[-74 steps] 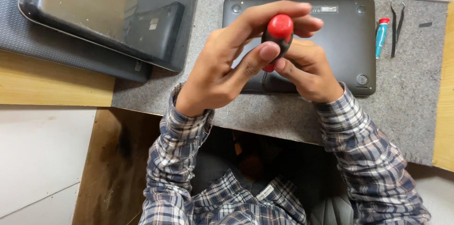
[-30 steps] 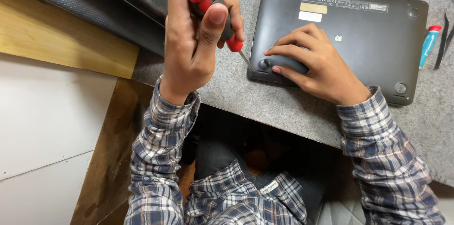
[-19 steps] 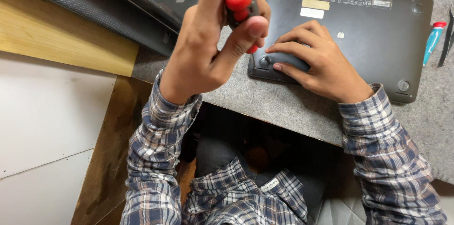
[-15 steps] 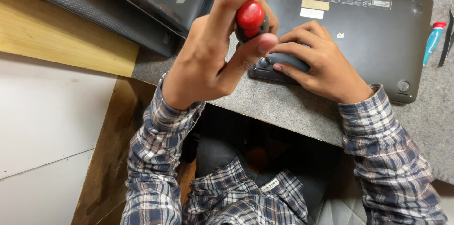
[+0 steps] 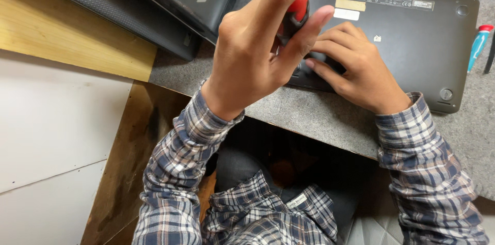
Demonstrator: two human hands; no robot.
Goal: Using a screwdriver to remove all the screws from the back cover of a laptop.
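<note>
My left hand, gripping the red screwdriver, has swung down beside my right hand, flat-fingered, steadying the upturned laptop.

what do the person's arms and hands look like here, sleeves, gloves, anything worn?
Both hands are bare: no gloves, and no rings or watch show. The left hand and right hand come out of long plaid shirt sleeves in navy, grey and white with thin reddish lines. Left sleeve and right sleeve have cuffs at the wrists.
</note>
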